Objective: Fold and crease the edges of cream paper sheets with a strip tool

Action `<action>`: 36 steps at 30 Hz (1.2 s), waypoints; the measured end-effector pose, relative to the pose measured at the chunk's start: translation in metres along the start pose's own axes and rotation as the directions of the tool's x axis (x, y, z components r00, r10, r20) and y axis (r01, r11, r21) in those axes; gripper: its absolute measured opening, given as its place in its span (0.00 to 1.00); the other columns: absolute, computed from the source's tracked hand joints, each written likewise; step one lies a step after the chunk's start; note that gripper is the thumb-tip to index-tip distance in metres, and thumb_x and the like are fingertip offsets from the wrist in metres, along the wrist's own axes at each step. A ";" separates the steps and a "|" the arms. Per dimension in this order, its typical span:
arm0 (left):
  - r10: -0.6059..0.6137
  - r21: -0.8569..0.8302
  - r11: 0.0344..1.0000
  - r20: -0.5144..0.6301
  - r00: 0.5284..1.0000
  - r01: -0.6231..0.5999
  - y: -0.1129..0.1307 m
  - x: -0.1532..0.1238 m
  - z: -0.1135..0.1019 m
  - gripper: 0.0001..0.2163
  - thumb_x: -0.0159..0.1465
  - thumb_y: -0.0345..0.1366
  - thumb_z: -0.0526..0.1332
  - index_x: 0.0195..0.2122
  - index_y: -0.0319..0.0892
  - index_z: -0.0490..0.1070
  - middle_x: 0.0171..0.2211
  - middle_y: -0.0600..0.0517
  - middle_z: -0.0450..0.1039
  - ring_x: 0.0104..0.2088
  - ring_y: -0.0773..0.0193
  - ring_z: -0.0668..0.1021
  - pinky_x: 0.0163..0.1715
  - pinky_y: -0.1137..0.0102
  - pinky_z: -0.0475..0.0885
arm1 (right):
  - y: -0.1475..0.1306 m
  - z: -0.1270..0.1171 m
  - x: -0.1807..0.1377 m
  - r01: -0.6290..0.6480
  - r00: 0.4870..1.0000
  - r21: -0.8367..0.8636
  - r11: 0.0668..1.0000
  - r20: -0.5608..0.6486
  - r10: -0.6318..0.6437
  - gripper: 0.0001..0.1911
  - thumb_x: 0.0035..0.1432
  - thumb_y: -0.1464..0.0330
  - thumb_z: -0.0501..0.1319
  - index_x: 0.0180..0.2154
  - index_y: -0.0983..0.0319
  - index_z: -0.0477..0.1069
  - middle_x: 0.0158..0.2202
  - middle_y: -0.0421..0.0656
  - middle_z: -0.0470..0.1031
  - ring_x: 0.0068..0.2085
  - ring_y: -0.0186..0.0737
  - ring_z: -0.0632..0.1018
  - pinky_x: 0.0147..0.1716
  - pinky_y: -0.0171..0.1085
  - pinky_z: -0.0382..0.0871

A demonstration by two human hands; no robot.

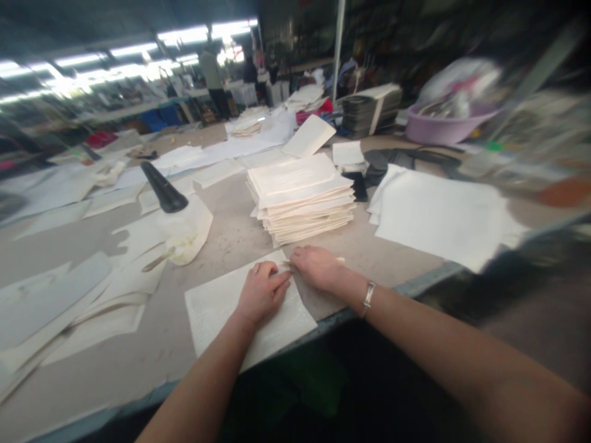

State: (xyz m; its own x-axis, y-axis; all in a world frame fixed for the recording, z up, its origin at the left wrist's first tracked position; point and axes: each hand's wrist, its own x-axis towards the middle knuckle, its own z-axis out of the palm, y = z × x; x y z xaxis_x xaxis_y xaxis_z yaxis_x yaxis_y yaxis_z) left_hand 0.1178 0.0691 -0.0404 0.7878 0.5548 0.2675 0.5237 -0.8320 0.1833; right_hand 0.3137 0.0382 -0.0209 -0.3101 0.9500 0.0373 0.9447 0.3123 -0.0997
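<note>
A cream sheet (217, 301) lies at the table's front edge, between and beneath my forearms. On its upper right part rests my left hand (265, 289), fingers bent, thumb and forefinger closed on the sheet's right edge. My right hand (314, 266) meets it there, its fingers pinched together at the same edge near the far corner. The fingertips hide the exact spot they hold. Just behind the hands stands a thick pile of cream sheets (305, 197), its layers uneven.
Left of the pile, a black-handled tool (164, 187) stands in a whitish container (187, 231). Loose white pieces (111, 289) cover the left side. White sheets (438, 212) lie at right, with a bundled dark stack (372, 111) and purple basin (450, 126) behind. A person (212, 74) stands far back.
</note>
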 end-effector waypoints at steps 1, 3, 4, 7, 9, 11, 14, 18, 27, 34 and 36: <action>0.000 -0.003 1.000 -0.001 1.000 0.000 0.000 0.000 0.000 0.12 0.66 0.39 0.54 0.46 0.48 0.74 0.39 0.47 0.65 0.42 0.57 0.67 0.44 0.60 0.65 | -0.001 0.000 0.004 -0.018 1.000 -0.004 1.000 -0.007 0.018 0.10 0.62 0.74 0.52 0.42 0.66 0.71 0.42 0.50 0.73 0.42 0.44 0.74 0.42 0.38 0.66; 0.002 -0.009 1.000 -0.006 1.000 -0.002 0.000 0.000 0.000 0.12 0.66 0.39 0.54 0.46 0.48 0.74 0.39 0.47 0.65 0.41 0.57 0.67 0.43 0.60 0.65 | -0.001 0.000 0.015 -0.055 0.998 -0.006 0.998 -0.020 0.055 0.11 0.62 0.74 0.52 0.42 0.65 0.71 0.43 0.51 0.73 0.42 0.46 0.74 0.42 0.40 0.67; 0.005 -0.011 1.000 -0.010 1.000 -0.005 0.000 0.000 0.000 0.12 0.66 0.39 0.54 0.46 0.48 0.74 0.39 0.47 0.65 0.41 0.57 0.67 0.42 0.60 0.66 | -0.001 0.000 0.021 -0.070 0.997 -0.006 0.998 -0.024 0.069 0.11 0.62 0.74 0.52 0.42 0.65 0.71 0.44 0.51 0.73 0.42 0.46 0.74 0.41 0.40 0.67; 0.011 -0.013 1.000 -0.026 1.000 -0.011 -0.001 0.000 0.001 0.12 0.66 0.40 0.54 0.46 0.48 0.75 0.38 0.47 0.65 0.41 0.57 0.68 0.42 0.60 0.66 | 0.001 0.001 0.033 -0.085 0.996 -0.009 0.996 -0.027 0.085 0.11 0.61 0.74 0.52 0.41 0.65 0.71 0.44 0.52 0.73 0.41 0.47 0.75 0.40 0.42 0.68; 0.016 -0.016 1.000 -0.030 0.999 -0.017 -0.002 0.000 0.001 0.12 0.66 0.40 0.54 0.46 0.48 0.75 0.38 0.47 0.66 0.40 0.57 0.68 0.42 0.60 0.66 | 0.002 0.002 0.032 -0.063 0.998 -0.004 0.998 -0.024 0.063 0.10 0.61 0.74 0.52 0.40 0.65 0.71 0.43 0.51 0.73 0.41 0.46 0.75 0.40 0.41 0.68; 0.024 -0.018 1.000 -0.031 0.999 -0.025 -0.003 0.000 0.002 0.12 0.66 0.40 0.54 0.45 0.48 0.75 0.38 0.47 0.66 0.41 0.58 0.68 0.41 0.60 0.66 | 0.003 0.003 0.026 -0.033 0.999 0.005 0.999 -0.026 0.033 0.10 0.62 0.74 0.52 0.41 0.65 0.71 0.43 0.49 0.74 0.41 0.44 0.75 0.41 0.39 0.67; 0.057 -0.021 0.998 -0.037 0.998 -0.058 -0.003 -0.001 0.002 0.11 0.67 0.39 0.54 0.43 0.47 0.76 0.37 0.47 0.66 0.40 0.59 0.68 0.41 0.62 0.66 | 0.003 0.004 0.008 0.018 0.999 0.029 0.999 -0.037 -0.017 0.09 0.63 0.73 0.52 0.41 0.65 0.70 0.42 0.48 0.74 0.41 0.42 0.74 0.42 0.37 0.66; 0.117 -0.030 0.993 -0.041 0.992 -0.118 -0.002 -0.002 0.001 0.12 0.67 0.38 0.53 0.39 0.46 0.76 0.34 0.48 0.66 0.37 0.60 0.67 0.39 0.63 0.65 | 0.003 0.005 -0.015 0.084 0.996 0.047 0.995 -0.037 -0.082 0.07 0.62 0.72 0.54 0.38 0.63 0.71 0.38 0.45 0.74 0.38 0.41 0.74 0.38 0.36 0.65; 0.158 -0.032 0.987 -0.038 0.987 -0.160 -0.004 -0.002 0.001 0.12 0.67 0.38 0.54 0.41 0.47 0.77 0.32 0.48 0.65 0.35 0.60 0.67 0.37 0.64 0.65 | 0.004 0.002 0.013 -0.032 0.999 0.032 0.999 -0.038 0.033 0.10 0.63 0.73 0.53 0.42 0.65 0.71 0.42 0.50 0.75 0.42 0.44 0.75 0.42 0.38 0.66; 0.200 -0.051 0.978 -0.039 0.979 -0.202 -0.006 -0.001 0.002 0.10 0.66 0.36 0.54 0.39 0.46 0.77 0.31 0.49 0.67 0.35 0.61 0.68 0.37 0.64 0.65 | 0.006 -0.003 0.012 0.025 0.999 0.065 0.998 -0.021 -0.024 0.10 0.62 0.73 0.52 0.40 0.65 0.72 0.41 0.49 0.76 0.40 0.42 0.75 0.41 0.37 0.65; 0.226 -0.062 0.972 -0.050 0.973 -0.229 -0.006 -0.001 0.001 0.10 0.66 0.35 0.54 0.38 0.45 0.76 0.30 0.49 0.68 0.34 0.62 0.68 0.36 0.65 0.65 | 0.005 0.000 -0.002 0.057 0.998 0.076 0.995 -0.036 -0.054 0.09 0.63 0.73 0.53 0.40 0.64 0.71 0.40 0.47 0.75 0.40 0.41 0.75 0.40 0.37 0.65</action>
State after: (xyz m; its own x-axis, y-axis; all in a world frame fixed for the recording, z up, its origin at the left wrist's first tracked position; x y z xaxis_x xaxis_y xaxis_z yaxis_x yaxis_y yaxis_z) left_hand 0.1144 0.0732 -0.0430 0.8684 0.3523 0.3489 0.3086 -0.9348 0.1758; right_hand 0.3187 0.0381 -0.0212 -0.3569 0.9309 0.0781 0.9148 0.3652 -0.1728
